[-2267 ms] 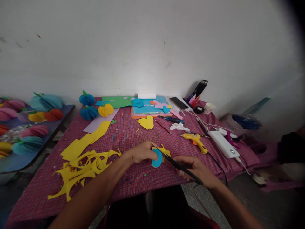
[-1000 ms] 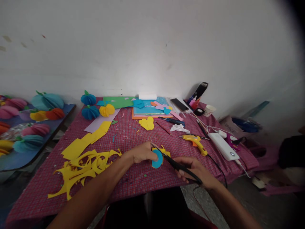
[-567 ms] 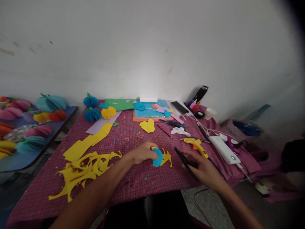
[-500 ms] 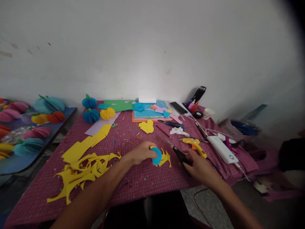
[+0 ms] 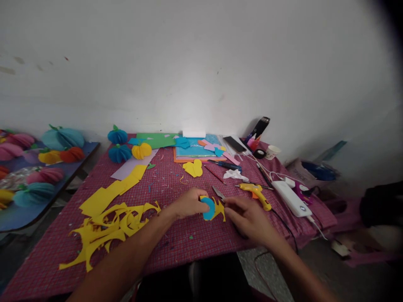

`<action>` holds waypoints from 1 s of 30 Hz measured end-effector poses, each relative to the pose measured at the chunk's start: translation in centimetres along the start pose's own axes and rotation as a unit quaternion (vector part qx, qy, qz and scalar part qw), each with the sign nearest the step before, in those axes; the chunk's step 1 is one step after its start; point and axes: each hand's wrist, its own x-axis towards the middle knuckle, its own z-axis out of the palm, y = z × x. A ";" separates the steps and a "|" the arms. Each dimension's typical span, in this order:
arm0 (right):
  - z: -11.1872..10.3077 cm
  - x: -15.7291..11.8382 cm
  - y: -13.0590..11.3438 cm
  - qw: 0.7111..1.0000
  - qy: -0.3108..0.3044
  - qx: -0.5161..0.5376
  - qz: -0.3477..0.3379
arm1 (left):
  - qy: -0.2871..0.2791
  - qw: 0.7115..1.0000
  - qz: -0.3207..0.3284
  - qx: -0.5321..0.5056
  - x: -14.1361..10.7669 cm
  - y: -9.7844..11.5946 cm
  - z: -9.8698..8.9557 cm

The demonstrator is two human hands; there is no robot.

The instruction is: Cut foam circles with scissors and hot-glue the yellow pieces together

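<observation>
My left hand (image 5: 191,203) pinches a blue paper disc (image 5: 208,209) laid over yellow paper. Jagged yellow paper (image 5: 219,209) sticks out to the right of the disc. In my right hand (image 5: 248,218) are the scissors (image 5: 218,193), blades pointing up and left, close to the yellow paper; their handles are mostly hidden by the hand. Yellow cut scraps (image 5: 107,228) lie in a heap left of my left hand. Beyond the hands sits a small stack of yellow shapes (image 5: 192,168).
A yellow glue gun (image 5: 256,191) and a white power strip (image 5: 291,198) lie at the right, cables trailing. Paper sheets (image 5: 197,150), a phone (image 5: 234,144) and a black bottle (image 5: 262,125) stand near the wall. Paper pumpkins (image 5: 119,153) are at the left.
My right hand has moved left with the scissors, bringing them nearer the yellow paper, and its fingers now cover the handles. My left hand still holds the blue disc.
</observation>
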 end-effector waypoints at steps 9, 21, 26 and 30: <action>4.1 2.1 -0.3 0.973 0.021 0.225 0.040 | -0.031 0.999 0.022 0.011 0.1 -0.3 0.2; 4.3 1.6 0.6 0.972 0.058 0.221 0.047 | 0.077 0.993 0.043 -0.082 0.8 -0.9 0.6; 1.0 -1.5 3.0 0.988 0.047 -0.145 0.039 | 0.095 0.988 0.016 -0.122 1.0 -0.7 0.7; -0.1 -3.3 4.7 0.960 -0.012 -0.270 0.074 | 0.096 0.985 0.007 -0.145 1.1 -0.9 0.7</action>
